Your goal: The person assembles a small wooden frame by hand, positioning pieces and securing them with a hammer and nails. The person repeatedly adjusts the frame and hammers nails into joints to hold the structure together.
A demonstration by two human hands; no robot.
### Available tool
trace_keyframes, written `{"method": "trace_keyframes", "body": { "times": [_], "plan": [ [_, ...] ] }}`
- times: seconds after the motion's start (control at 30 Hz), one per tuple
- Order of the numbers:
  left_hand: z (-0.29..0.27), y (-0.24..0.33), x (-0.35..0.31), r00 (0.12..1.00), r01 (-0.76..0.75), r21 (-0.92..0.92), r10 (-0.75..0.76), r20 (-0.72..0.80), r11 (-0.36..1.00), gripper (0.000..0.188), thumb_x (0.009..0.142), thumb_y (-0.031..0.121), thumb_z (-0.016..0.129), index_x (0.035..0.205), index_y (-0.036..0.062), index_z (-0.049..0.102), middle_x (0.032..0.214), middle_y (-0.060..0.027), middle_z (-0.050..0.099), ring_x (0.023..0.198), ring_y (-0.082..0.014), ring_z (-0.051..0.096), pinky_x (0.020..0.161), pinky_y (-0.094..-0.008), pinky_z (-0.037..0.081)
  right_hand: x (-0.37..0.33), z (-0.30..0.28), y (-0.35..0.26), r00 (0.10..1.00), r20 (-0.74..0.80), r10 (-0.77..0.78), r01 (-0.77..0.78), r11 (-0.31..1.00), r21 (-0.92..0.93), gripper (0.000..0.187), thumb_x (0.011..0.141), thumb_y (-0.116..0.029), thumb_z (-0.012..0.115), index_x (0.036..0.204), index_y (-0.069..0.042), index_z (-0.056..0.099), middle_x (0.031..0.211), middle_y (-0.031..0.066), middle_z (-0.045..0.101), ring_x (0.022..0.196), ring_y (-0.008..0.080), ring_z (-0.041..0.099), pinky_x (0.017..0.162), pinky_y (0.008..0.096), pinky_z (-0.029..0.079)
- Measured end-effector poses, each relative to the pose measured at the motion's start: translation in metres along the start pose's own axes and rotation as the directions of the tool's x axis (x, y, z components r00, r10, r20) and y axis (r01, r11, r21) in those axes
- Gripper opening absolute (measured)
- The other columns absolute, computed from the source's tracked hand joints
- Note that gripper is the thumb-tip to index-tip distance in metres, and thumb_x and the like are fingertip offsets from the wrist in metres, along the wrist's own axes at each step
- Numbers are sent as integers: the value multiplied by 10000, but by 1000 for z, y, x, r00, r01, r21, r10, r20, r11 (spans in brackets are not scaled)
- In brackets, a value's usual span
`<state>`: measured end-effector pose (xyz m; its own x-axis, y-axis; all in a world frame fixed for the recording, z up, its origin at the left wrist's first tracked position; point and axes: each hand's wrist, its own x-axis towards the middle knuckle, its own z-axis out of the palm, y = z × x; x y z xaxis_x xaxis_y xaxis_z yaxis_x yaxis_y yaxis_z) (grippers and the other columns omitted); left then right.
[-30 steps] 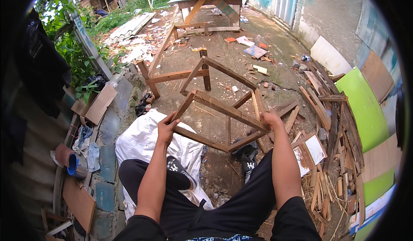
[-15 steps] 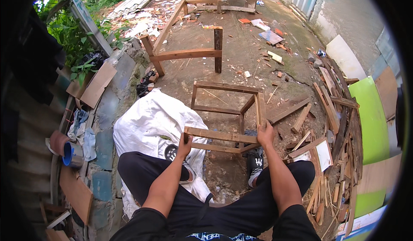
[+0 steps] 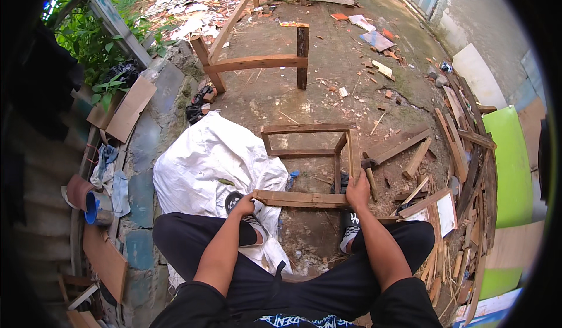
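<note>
A small wooden frame (image 3: 304, 198) made of narrow brown bars is held in front of my knees. My left hand (image 3: 242, 205) is closed around the left end of its near bar. At the near right corner, my right hand (image 3: 357, 191) grips the frame where an upright-looking side bar meets the near one. The far bars (image 3: 307, 128) of the frame extend away from me over the ground. What looks like a hammer (image 3: 368, 164), with a dark head and wooden handle, lies just right of my right hand. My fingers partly hide the frame's corners.
A white sack (image 3: 205, 164) spreads over the ground at left, under my left foot. Farther ahead stands a larger wooden frame (image 3: 257, 62). Scrap wood (image 3: 468, 170) is piled along the right, beside a green panel (image 3: 508, 164). A blue-lined bucket (image 3: 99, 211) sits at left.
The wooden frame has tilted in my hands, so its two near bars now appear nearly as one. Both hands have shifted slightly down and left. The hammer-like tool has come into view.
</note>
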<state>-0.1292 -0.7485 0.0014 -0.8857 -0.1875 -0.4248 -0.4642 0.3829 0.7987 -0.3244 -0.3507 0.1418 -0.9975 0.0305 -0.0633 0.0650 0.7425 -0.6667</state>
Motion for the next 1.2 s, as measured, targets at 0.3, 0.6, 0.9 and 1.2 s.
{"method": "trace_keyframes", "body": {
  "times": [0.3,0.6,0.9,1.2],
  "plan": [
    [-22,170,40,819,-167,-237,0,-574,957,299,999,75,545,1252,48,702,1124,-121,749,976,-201,706,782,-330,575,63,-17,121,966,-140,216,-206,975,82,486,1038,-424,570,1050,27,749,901,248,736,877,429,699,795,490,513],
    [88,296,37,798,-453,274,523,-301,849,330,960,173,699,1269,61,674,1254,-186,660,1180,-364,618,1027,-450,481,60,28,198,873,-98,477,-477,879,25,372,977,-315,656,1116,20,738,1065,276,731,1084,445,686,956,512,520],
    [147,304,116,730,-379,520,593,-341,765,638,939,238,732,1515,128,482,1578,-227,356,1448,-479,308,1192,-576,279,71,64,216,853,-79,516,-517,811,-274,800,964,-278,682,1628,-129,261,1614,197,371,1519,392,310,1213,506,329],
    [157,279,125,738,-304,548,556,-382,779,712,917,225,737,1551,121,432,1614,-250,258,1490,-503,212,1210,-607,217,92,53,204,790,81,607,-523,738,-426,518,948,-282,671,1418,-91,568,1350,216,659,1275,391,618,1117,515,425]
  ]
}}
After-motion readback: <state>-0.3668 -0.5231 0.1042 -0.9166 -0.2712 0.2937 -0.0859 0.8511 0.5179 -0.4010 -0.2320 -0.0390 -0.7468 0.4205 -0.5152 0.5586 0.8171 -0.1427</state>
